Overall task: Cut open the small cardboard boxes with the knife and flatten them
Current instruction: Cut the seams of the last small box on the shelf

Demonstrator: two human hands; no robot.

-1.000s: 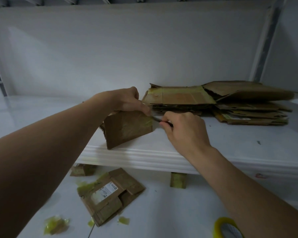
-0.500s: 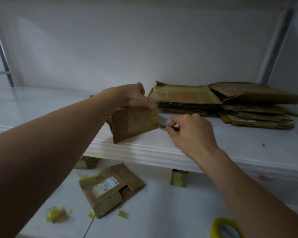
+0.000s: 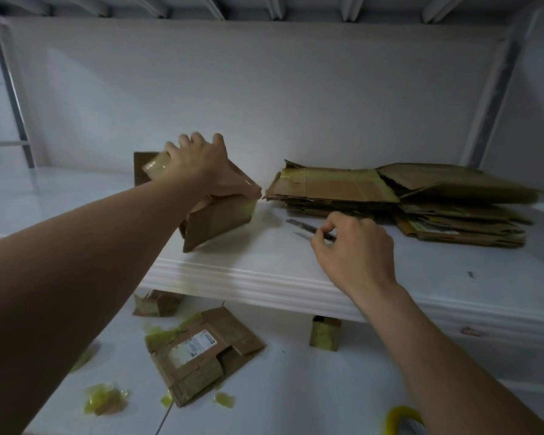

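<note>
Cardboard box [image 3: 217, 219] sits on the white ledge [image 3: 264, 277], its top hidden under the left hand [image 3: 198, 166], whose fingers curl over the far side. The right hand [image 3: 355, 249] pinches the knife [image 3: 300, 226], its handle mostly covered and its blade clear of the box. A flattened stack [image 3: 343, 186] lies just behind, and a tape roll [image 3: 402, 419] is cut off below.

Bare left hand [image 3: 201, 166], bare right hand [image 3: 357, 251]

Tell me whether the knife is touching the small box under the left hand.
Apart. The head view shows a strip of white shelf between the knife tip and the small box, which the left hand grips.
</note>
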